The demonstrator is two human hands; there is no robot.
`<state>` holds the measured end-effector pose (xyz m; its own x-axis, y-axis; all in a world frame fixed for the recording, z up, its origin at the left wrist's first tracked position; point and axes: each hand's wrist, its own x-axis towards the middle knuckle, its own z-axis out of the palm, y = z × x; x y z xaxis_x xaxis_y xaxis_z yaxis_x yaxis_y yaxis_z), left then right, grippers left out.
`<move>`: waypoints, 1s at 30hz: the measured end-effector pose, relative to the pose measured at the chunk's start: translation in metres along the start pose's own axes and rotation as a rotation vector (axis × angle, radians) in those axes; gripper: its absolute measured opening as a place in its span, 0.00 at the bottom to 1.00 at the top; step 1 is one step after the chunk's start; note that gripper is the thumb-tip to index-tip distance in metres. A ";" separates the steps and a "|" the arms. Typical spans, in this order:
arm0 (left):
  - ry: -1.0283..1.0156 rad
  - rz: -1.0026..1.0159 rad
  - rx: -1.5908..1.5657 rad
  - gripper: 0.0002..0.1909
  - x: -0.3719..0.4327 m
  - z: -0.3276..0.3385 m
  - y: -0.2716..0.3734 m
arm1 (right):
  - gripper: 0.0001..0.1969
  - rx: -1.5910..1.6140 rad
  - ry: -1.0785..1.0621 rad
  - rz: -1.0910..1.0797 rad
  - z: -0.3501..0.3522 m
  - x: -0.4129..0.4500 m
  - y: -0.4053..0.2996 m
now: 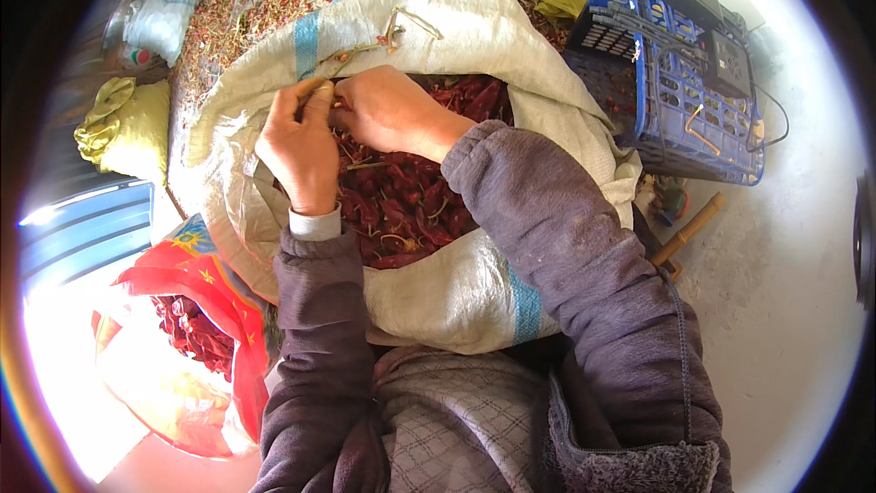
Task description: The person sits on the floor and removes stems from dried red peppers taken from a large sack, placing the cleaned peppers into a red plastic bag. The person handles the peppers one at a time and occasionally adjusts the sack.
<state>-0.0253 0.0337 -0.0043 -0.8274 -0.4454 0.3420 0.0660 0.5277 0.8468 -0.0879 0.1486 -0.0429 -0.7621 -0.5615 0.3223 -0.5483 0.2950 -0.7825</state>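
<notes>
A white woven sack (445, 301) with blue stripes lies before me, its mouth rolled wide around dark red dried chilli peppers (404, 205). Over the far left part of the opening, my left hand (301, 144) pinches a thin dried stalk (352, 55) between thumb and forefinger. The stalk's branching far end rests against the sack's rolled rim. My right hand (390, 109) is beside it with curled fingers, almost touching the left. A small red bit shows at the right fingertips, but the fingers hide most of it.
At left stands a red printed bag (239, 349) holding dried chillies. A yellow sack (133, 127) lies beyond it. Blue plastic crates (698, 103) with a black device and cable stand at right, near a bamboo stick (691, 229). Stalks and chilli scraps (239, 34) cover the far ground.
</notes>
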 end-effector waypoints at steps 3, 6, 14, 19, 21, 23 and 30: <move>-0.013 -0.198 -0.440 0.07 0.016 -0.006 -0.015 | 0.17 0.067 0.080 -0.058 -0.002 -0.003 -0.005; 0.080 -0.294 -0.682 0.03 0.048 -0.014 -0.026 | 0.17 0.135 0.113 -0.117 -0.010 -0.005 -0.014; 0.060 0.015 0.237 0.26 0.115 -0.019 -0.013 | 0.17 0.687 0.284 0.289 -0.060 0.012 -0.001; -0.807 0.333 0.389 0.20 0.015 0.018 -0.032 | 0.09 0.891 0.348 0.293 -0.063 0.017 0.008; -0.871 0.421 0.621 0.19 -0.003 0.021 -0.041 | 0.09 0.787 0.358 0.316 -0.062 0.015 0.008; -0.760 0.403 0.522 0.17 -0.012 0.015 -0.044 | 0.10 0.734 0.345 0.307 -0.066 0.014 0.009; -0.442 -0.114 0.250 0.09 -0.017 -0.033 -0.032 | 0.21 0.560 0.338 0.387 -0.068 0.014 0.003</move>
<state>0.0048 0.0008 -0.0234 -0.9816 -0.1908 0.0031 -0.1288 0.6745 0.7270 -0.1241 0.1945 -0.0046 -0.9780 -0.2034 0.0455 -0.0329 -0.0645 -0.9974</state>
